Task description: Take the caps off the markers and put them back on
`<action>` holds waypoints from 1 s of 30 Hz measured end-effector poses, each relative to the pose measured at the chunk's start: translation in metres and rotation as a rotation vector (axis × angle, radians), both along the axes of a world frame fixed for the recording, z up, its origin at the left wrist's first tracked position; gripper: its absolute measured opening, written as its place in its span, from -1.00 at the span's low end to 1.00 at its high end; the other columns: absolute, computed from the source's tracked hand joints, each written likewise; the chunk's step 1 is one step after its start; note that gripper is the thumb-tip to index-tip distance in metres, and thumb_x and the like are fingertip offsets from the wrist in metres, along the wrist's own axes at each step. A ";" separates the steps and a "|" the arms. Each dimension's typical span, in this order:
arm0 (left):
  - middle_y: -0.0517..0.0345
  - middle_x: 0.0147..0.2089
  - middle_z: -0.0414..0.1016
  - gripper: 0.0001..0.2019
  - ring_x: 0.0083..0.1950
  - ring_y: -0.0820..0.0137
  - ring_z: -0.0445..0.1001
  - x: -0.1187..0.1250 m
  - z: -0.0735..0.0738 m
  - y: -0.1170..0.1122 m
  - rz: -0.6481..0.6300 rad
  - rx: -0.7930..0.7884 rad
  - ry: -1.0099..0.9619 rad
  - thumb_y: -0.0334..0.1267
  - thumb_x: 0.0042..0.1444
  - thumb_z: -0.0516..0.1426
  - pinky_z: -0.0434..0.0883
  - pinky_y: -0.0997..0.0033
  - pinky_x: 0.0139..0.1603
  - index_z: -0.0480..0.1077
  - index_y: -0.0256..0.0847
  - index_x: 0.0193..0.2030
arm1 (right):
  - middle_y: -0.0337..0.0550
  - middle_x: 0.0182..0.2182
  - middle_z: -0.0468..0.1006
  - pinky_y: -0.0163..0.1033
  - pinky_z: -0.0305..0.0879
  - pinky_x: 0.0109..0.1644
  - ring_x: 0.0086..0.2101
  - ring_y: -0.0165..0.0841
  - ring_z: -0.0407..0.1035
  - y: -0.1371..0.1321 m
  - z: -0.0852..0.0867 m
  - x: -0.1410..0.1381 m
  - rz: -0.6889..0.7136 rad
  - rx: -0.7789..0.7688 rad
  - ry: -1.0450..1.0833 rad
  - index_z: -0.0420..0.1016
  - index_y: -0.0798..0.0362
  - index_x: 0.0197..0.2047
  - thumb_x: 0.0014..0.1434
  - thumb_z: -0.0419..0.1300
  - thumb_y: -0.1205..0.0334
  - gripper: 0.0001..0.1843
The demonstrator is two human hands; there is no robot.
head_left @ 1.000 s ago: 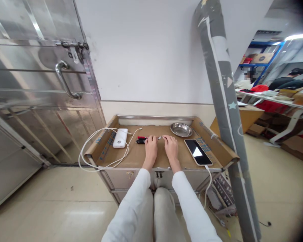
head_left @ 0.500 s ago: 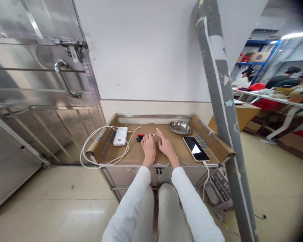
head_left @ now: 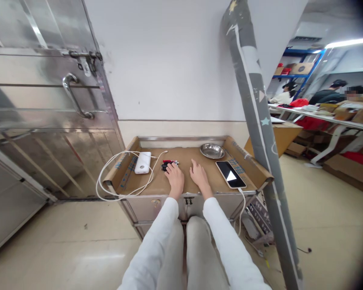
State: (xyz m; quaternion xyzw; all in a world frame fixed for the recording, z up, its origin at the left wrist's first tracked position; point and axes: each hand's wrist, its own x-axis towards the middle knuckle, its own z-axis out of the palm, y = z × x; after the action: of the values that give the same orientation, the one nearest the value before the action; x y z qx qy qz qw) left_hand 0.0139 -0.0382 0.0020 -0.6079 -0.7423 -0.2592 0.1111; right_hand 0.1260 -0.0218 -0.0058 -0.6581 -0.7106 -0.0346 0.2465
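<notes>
The person's left hand (head_left: 175, 177) lies to the left of the metal dish (head_left: 212, 151) and nearer the body, palm down on the cardboard-lined tabletop (head_left: 184, 153); its fingers are slightly bent and loosely spread, released rather than clenched, with the tips at the near edge of a small cluster of red and black items (head_left: 170, 164); whether the tips press on the black pieces cannot be told; the cluster sits left of the dish and a little closer to the person, its pieces lying close together, too small to make out singly; the right hand (head_left: 199, 176) is on the near side of the dish, slightly to its left, palm down with the index finger stretched forward and the others lightly curled, holding nothing that can be seen; well to the left of the dish, past the cluster, lies a white power bank (head_left: 142, 162), with a thin white cable (head_left: 101, 185) looping out over the tabletop's side; to the right of the dish and nearer the person rests a phone (head_left: 238, 181), a bright white patch on its dark screen, a white cord at its near end; farther right of the dish, a tall grey patterned roll (head_left: 258, 108) leans at a slant.
</notes>
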 end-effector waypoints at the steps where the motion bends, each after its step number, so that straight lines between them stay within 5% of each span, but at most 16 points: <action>1: -0.27 -0.02 0.31 -0.71 -0.02 0.11 0.35 0.000 0.001 0.000 -0.002 -0.003 -0.003 -0.41 0.18 -0.13 0.35 0.15 -0.09 0.25 -0.41 -0.01 | 0.12 0.02 0.45 -0.22 0.18 0.02 -0.01 -0.25 0.35 0.000 0.000 0.000 0.000 0.001 0.003 0.15 0.19 0.23 0.26 -0.07 0.32 -0.53; 5: -0.27 -0.03 0.32 -0.74 -0.01 0.11 0.36 0.000 0.002 0.003 -0.083 0.015 0.007 -0.39 0.17 -0.10 0.34 0.15 -0.06 0.25 -0.43 -0.05 | 0.10 0.02 0.45 -0.22 0.18 0.03 -0.02 -0.25 0.35 0.001 0.000 0.000 0.002 0.012 0.021 0.22 0.21 0.18 0.26 -0.07 0.34 -0.57; 12: -0.03 -0.20 0.41 -0.89 -0.10 0.32 0.41 0.000 0.002 0.017 -0.613 -0.079 -0.026 -0.43 0.19 -0.08 0.33 0.34 -0.03 0.24 -0.27 -0.23 | 0.04 0.01 0.47 -0.24 0.15 0.09 0.01 -0.27 0.32 0.004 -0.001 0.003 0.061 -0.008 0.039 0.39 0.16 0.01 0.25 -0.08 0.41 -0.66; 30: 0.01 -0.22 0.45 -0.93 -0.13 0.31 0.45 0.000 0.002 0.022 -0.642 -0.147 -0.126 -0.42 0.18 -0.05 0.33 0.34 -0.09 0.19 -0.21 -0.27 | 0.01 -0.05 0.49 -0.24 0.14 0.04 -0.03 -0.27 0.32 0.010 -0.004 0.006 0.072 -0.004 0.054 0.40 0.12 -0.02 0.23 -0.06 0.41 -0.68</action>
State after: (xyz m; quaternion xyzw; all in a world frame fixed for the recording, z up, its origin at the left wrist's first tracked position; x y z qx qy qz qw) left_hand 0.0135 -0.0167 0.0040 -0.7999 -0.5350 -0.2638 -0.0663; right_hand 0.1319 -0.0121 -0.0098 -0.6333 -0.7271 -0.0065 0.2651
